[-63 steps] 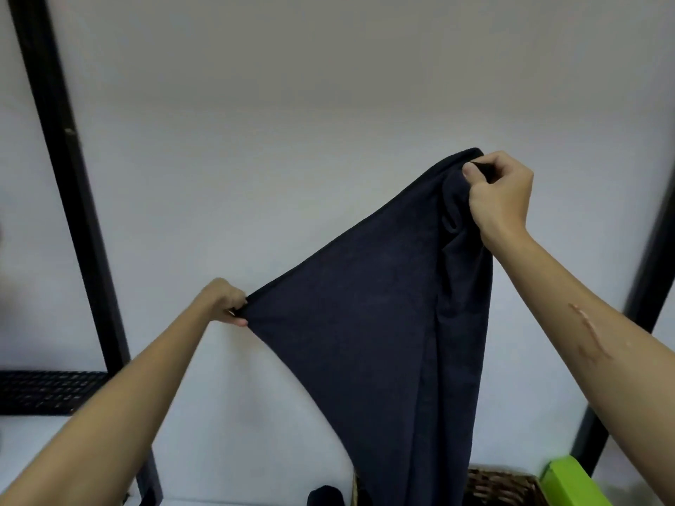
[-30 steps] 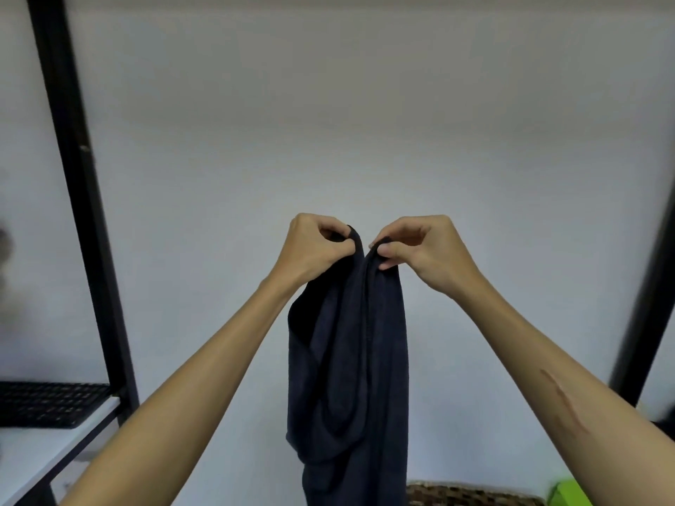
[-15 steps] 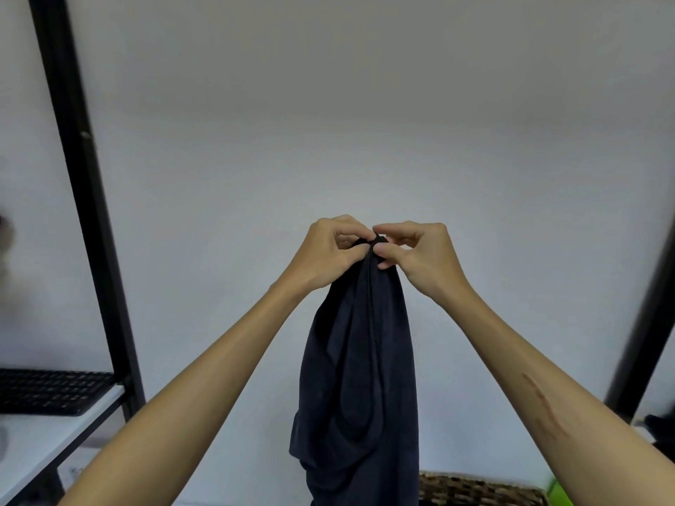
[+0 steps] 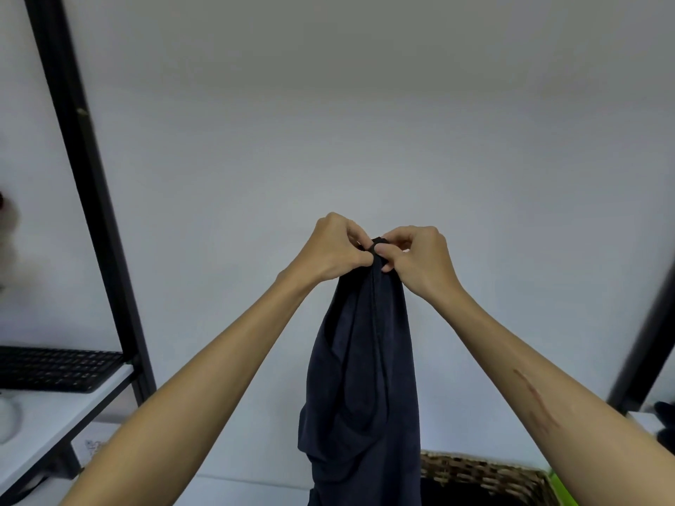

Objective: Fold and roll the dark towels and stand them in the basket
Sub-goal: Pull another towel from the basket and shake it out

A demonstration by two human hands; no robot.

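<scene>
A dark navy towel (image 4: 365, 378) hangs folded in half in front of me, its two top corners brought together. My left hand (image 4: 330, 250) and my right hand (image 4: 420, 259) pinch those corners side by side at chest height, fingers touching. The towel drapes straight down and its lower end runs out of the bottom of the view. A woven wicker basket (image 4: 482, 472) sits at the bottom right, just right of the hanging towel; its inside looks dark.
A black shelf post (image 4: 87, 184) rises on the left, with a white shelf (image 4: 54, 418) carrying a black keyboard (image 4: 54, 367). Another dark post (image 4: 643, 345) stands at the right edge. A green object (image 4: 559, 487) peeks beside the basket. A white wall lies behind.
Two seconds ago my hands held the towel spread wide apart. They came together, so the towel now hangs doubled, and my fingers have closed tighter on the joined corners.
</scene>
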